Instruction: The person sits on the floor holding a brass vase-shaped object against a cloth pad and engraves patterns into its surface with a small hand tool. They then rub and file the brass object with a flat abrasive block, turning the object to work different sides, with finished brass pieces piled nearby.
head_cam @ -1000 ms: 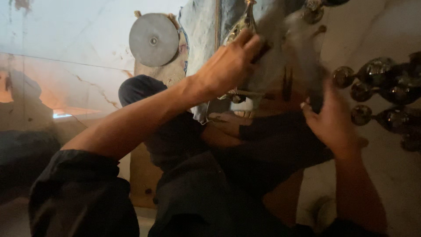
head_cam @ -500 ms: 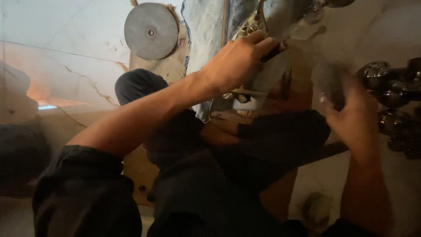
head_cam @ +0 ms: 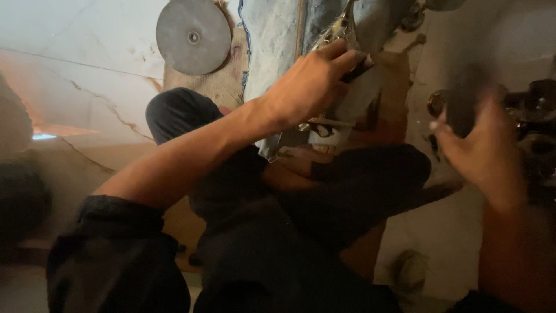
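Observation:
My left hand (head_cam: pixel 310 84) reaches forward and is closed around a dark-handled metal tool (head_cam: pixel 353 64) held against a grey-blue sheet (head_cam: pixel 272 46) that stands upright in front of me. My right hand (head_cam: pixel 483 150) is at the right, blurred, with its fingers curled around a dark rounded object (head_cam: pixel 463 107) next to several metal knobs (head_cam: pixel 536 107). Whether that object is lifted or resting I cannot tell. My knees in dark trousers (head_cam: pixel 347 191) lie below both hands.
A round grey metal disc (head_cam: pixel 194 36) lies on a wooden board (head_cam: pixel 217 84) at the upper left. Pale marble floor (head_cam: pixel 75 87) with brown veins spreads left. A small round thing (head_cam: pixel 410 269) lies on the floor at the lower right.
My right hand has moved right and slightly up toward the metal knobs and closed on the dark object. My left hand keeps its grip on the tool; the view has shifted a little.

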